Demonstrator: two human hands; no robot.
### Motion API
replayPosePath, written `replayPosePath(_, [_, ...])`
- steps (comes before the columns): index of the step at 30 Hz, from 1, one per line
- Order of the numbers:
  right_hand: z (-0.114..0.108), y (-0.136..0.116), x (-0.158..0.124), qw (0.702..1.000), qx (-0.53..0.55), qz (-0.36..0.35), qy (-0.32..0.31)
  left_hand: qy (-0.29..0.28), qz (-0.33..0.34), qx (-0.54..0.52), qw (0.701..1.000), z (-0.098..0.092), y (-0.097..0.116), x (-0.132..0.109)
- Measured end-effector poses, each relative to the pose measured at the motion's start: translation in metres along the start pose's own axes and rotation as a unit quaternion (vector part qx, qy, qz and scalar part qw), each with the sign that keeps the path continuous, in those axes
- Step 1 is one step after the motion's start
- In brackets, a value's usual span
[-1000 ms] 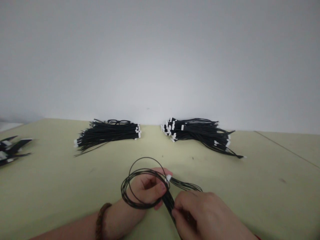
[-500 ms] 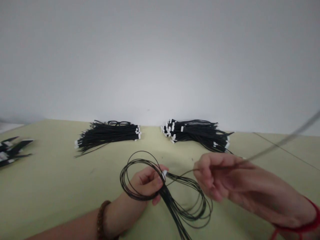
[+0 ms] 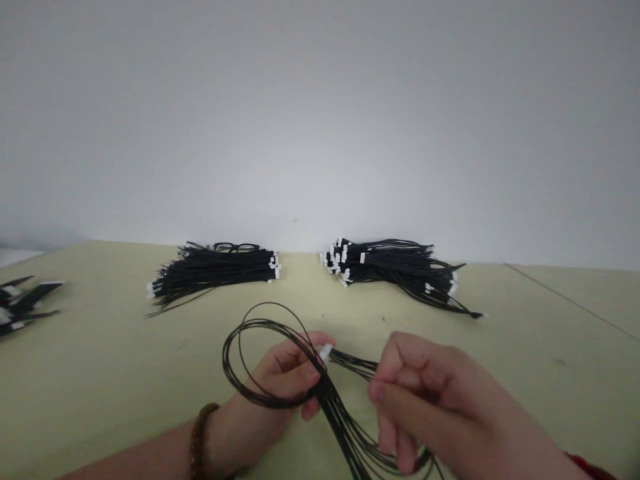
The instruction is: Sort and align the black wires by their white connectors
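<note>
A bundle of thin black wires [image 3: 325, 393], gathered at a white connector [image 3: 325, 352], is held over the worktop [image 3: 520, 373] at the centre of the view. The left hand [image 3: 285, 377] is curled closed around the strands just below the connector, with loops of wire ringing it. The right hand [image 3: 430, 407], just beside it, pinches a run of strands between thumb and fingers, and a loop sags beneath it to the lower edge of the view. A brown bead bracelet [image 3: 199, 440] circles the left wrist; a red cord [image 3: 585, 467] shows at the right wrist. Farther off, two heaps of similar wires [image 3: 215, 270] [image 3: 395, 267] lie well apart from the hands, near the wall [image 3: 320, 133] — their white-tipped ends face each other, with black glasses [image 3: 235, 247] at the back of the left heap. More white-tipped bundles [image 3: 23, 303] lie at the far left edge.
</note>
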State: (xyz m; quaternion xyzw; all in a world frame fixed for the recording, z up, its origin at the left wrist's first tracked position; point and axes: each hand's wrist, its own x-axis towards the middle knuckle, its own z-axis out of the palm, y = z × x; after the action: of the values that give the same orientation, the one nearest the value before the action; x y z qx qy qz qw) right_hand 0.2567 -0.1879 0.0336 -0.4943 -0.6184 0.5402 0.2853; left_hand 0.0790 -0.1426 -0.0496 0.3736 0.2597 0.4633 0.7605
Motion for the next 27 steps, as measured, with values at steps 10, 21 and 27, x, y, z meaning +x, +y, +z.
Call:
replayPosePath(10, [0.005, 0.028, 0.001, 0.852, -0.402, -0.286, 0.173, 0.002, -0.011, -0.02, 1.0, 0.001, 0.001, -0.004])
replayPosePath(21, [0.009, 0.034, 0.005, 0.744, -0.492, -0.387, 0.234, 0.032, -0.011, 0.006, 0.999, 0.004, 0.002, -0.006])
replayPosePath(27, [0.01, 0.032, 0.005, 0.73, -0.494, -0.403, 0.247, 0.013, 0.008, 0.0, 1.0, 0.002, 0.0, -0.005])
